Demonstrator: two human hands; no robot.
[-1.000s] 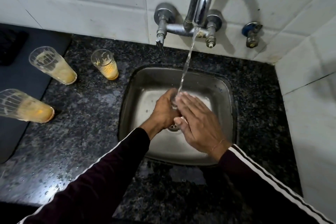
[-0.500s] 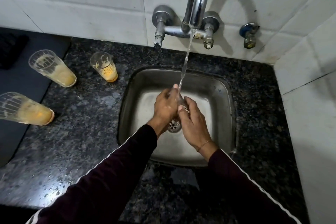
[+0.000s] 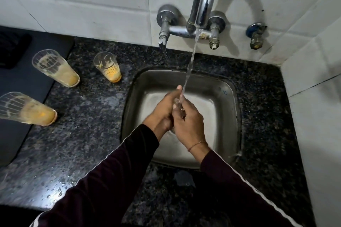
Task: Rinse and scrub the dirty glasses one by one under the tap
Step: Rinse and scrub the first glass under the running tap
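In the steel sink basin (image 3: 212, 86) set into the right half of the speckled black granite desk (image 3: 88, 134): my left hand (image 3: 164, 108) and right hand (image 3: 188, 125), pressed together under the thin stream of water (image 3: 190, 64) from the chrome wall tap (image 3: 201, 5). Both hands appear curled round a small clear glass (image 3: 176, 104), of which only a glint shows between them; I cannot tell its shape or how clean it is.

Along the desk's left edge, well apart from the sink: three tall clear glasses smeared with orange residue. One glass nearest the sink (image 3: 108, 67), one toward the back left corner (image 3: 56, 68), one at the left edge (image 3: 27, 108).

Step in hand, as I judge it: rinsing and rubbing the first glass. Three remain dirty.

Next move calls for a firm hold on wet, slippery glass, a clean spot to set it down, then a reach left for the nearest dirty one.
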